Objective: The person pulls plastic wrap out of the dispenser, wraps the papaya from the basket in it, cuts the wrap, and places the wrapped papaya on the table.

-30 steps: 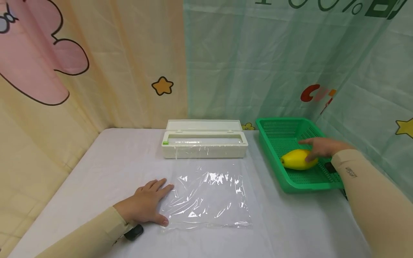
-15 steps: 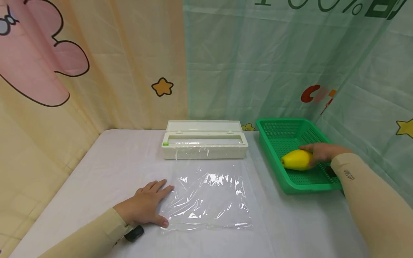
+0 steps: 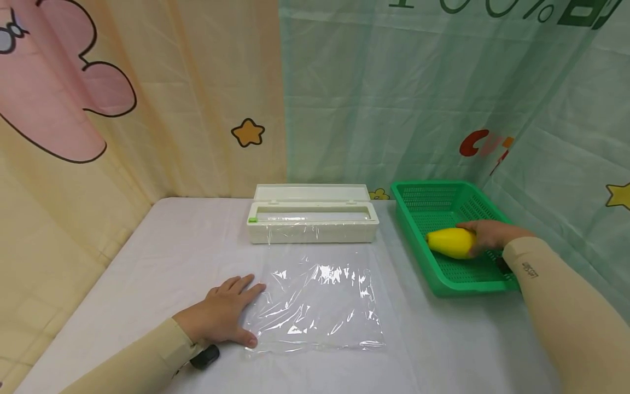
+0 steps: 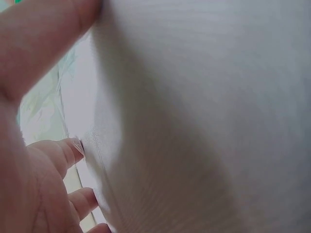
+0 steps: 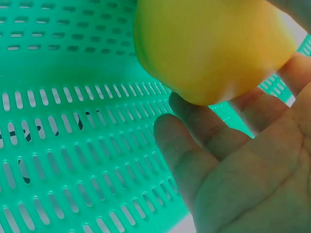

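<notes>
A yellow papaya [image 3: 449, 243] is in the green plastic basket [image 3: 427, 268] on the right. My right hand [image 3: 492, 235] grips its right end, and in the right wrist view the fingers curl under the papaya [image 5: 209, 48]. Spread flat at the table's middle is a sheet of clear cling film [image 3: 320, 306], shiny and wrinkled. My left hand [image 3: 221, 312] rests with fingers spread on the film's left edge. The left wrist view shows that hand's fingertips [image 4: 73, 150] down at the cloth, a bit of film at one of them.
Behind the film stands a white cling film dispenser [image 3: 313, 232] with its lid raised and a green slider [image 3: 252, 220] at the left; the film runs from its front. A white cloth covers the table [image 3: 197, 235]. Printed curtains [image 3: 339, 98] enclose the back and sides.
My right hand has come down onto the papaya and taken hold of its right end. The papaya has tilted and shifted slightly left. The left hand and the film have stayed put.
</notes>
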`<state>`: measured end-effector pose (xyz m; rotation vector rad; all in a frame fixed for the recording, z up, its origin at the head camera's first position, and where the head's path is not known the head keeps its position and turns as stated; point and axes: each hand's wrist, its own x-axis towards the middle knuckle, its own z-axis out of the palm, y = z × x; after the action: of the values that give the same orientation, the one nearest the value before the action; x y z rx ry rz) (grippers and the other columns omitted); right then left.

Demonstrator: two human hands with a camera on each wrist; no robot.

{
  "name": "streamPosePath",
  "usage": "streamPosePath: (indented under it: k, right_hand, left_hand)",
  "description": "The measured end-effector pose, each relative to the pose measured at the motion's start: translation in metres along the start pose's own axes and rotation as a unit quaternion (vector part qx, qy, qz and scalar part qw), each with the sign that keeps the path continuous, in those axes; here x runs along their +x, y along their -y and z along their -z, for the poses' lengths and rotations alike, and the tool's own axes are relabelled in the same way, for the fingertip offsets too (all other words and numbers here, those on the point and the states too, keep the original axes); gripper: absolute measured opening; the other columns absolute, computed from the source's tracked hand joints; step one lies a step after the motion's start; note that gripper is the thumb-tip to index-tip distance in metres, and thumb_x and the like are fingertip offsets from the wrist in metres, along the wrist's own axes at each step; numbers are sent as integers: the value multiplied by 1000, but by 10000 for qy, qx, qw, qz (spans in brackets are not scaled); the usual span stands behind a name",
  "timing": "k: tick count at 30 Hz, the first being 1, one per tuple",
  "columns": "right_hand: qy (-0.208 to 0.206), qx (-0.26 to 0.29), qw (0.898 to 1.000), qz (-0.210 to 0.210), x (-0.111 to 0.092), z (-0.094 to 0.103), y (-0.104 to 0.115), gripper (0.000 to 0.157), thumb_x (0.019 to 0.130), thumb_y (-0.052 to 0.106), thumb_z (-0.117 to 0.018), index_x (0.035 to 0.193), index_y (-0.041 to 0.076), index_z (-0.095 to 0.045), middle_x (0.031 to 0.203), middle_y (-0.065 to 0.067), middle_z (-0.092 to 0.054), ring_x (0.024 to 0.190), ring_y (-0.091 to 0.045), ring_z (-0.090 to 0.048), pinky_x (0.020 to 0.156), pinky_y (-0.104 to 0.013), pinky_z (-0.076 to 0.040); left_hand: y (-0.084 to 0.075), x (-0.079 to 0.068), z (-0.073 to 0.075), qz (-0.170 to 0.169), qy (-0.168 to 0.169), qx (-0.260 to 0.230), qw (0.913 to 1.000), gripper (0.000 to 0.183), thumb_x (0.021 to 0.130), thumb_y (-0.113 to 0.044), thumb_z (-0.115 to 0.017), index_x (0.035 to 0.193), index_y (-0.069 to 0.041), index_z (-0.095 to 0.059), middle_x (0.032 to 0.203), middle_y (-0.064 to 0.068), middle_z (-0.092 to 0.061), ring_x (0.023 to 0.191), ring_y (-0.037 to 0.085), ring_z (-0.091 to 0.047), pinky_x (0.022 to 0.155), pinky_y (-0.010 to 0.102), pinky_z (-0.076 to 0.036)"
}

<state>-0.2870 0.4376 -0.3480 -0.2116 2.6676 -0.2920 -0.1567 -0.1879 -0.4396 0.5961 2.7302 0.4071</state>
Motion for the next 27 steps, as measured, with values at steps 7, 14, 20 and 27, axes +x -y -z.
streamPosePath:
  k: [7,14,20,27]
  right_hand:
    - [-139,-266,9995,67,2,-2,-2,91,85,25,-87,153,-13,-38,139,-40,-52,112,-49,-54,99,-69,-46]
    - [-247,-319,9991,126,0,0,-3,93,87,31,-85,152,-15,-38,140,-42,-51,112,-48,-55,96,-67,-47]
    - [-424,-122,9987,252,-3,2,-6,95,87,31,-85,152,-17,-36,139,-42,-52,110,-46,-56,95,-64,-48]
    - [-630,12,9976,275,-10,9,-4,96,89,35,-83,154,-15,-33,138,-40,-54,104,-40,-58,89,-58,-51]
  left_hand:
    - [-1,0,1,18,37,-38,10000,120,66,-64,-92,163,-18,-39,172,19,-28,156,51,-25,115,76,-28]
    - [-2,-1,1,-59,-17,-11,10000,119,66,-64,-92,162,-17,-40,171,21,-29,155,51,-26,114,77,-29]
    - [0,1,-1,-73,-42,79,9999,119,66,-65,-92,162,-17,-40,170,21,-29,154,52,-27,113,76,-30]
    - [1,2,0,57,109,26,9999,121,65,-66,-91,164,-19,-38,172,19,-26,156,50,-24,116,76,-27]
